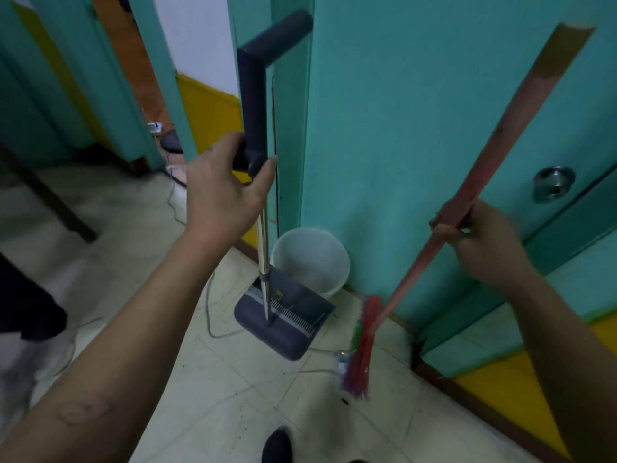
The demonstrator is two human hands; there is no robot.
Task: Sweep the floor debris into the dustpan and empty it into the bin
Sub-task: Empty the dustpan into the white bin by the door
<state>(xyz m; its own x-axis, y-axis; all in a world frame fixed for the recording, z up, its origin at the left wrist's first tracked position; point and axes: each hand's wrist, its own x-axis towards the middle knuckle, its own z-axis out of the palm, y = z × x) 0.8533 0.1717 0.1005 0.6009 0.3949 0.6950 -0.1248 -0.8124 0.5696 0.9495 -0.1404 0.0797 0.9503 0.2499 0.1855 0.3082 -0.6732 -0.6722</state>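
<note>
Head view: one white bin [310,259] was seen at lower centre against the teal door [417,128], its contents not discernible. One dustpan [283,325] was held just in front of it, its dark grip clasped by the left hand [223,192]. One broom [359,355] was gripped at its stick by the right hand [480,242], bristles blurred, right of the dustpan.

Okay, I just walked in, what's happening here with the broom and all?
A person is mid clean-up. Their left hand grips the long handle of the dustpan, which is low beside the white bin by the teal door. Their right hand holds the broom, bristles down at the tiled floor. Dark specks dot the tiles.
</note>
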